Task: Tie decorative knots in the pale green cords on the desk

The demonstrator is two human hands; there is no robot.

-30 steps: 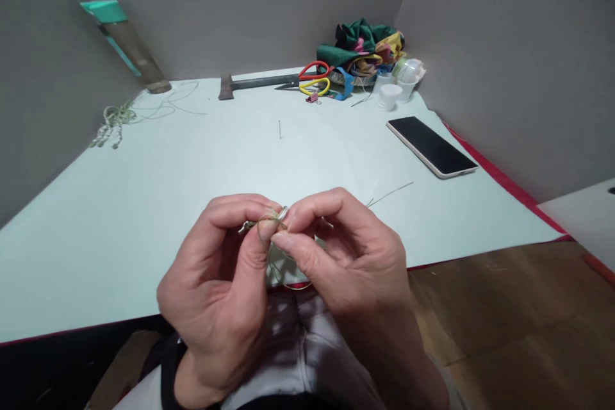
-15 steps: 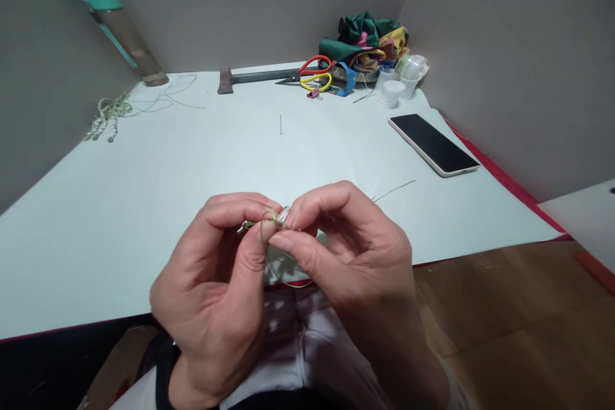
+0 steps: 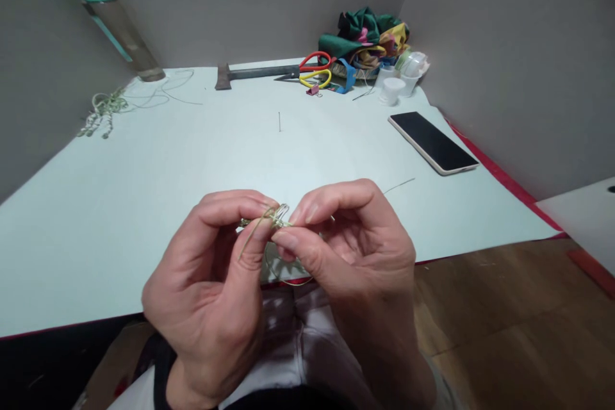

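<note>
Between my two hands, over the table's near edge, is a small knotted piece of green cord [image 3: 275, 216] with silvery wire-like loops at its top. My left hand [image 3: 216, 282] pinches the piece between thumb and forefinger. A loose cord end lies across that thumb. With thumb and fingertips my right hand [image 3: 355, 256] grips a strand of the cord just to the right of the knot. More thin cord hangs in a loop below the fingers. The inner part of the piece is hidden by my fingertips.
On the pale table [image 3: 192, 154] lie a pin [image 3: 279, 122], a phone [image 3: 432, 142], a hammer [image 3: 259, 72] and red-and-yellow-handled scissors [image 3: 314, 79]. A bottle [image 3: 127, 38] and knotted cords [image 3: 103, 112] are at the left. Colourful cloth [image 3: 368, 38] and white containers [image 3: 393, 91] occupy the back right.
My right hand's fingers have moved slightly right, away from the knot, and the silvery loops show more. The loose cord end now slants across my left thumb instead of hanging down.
</note>
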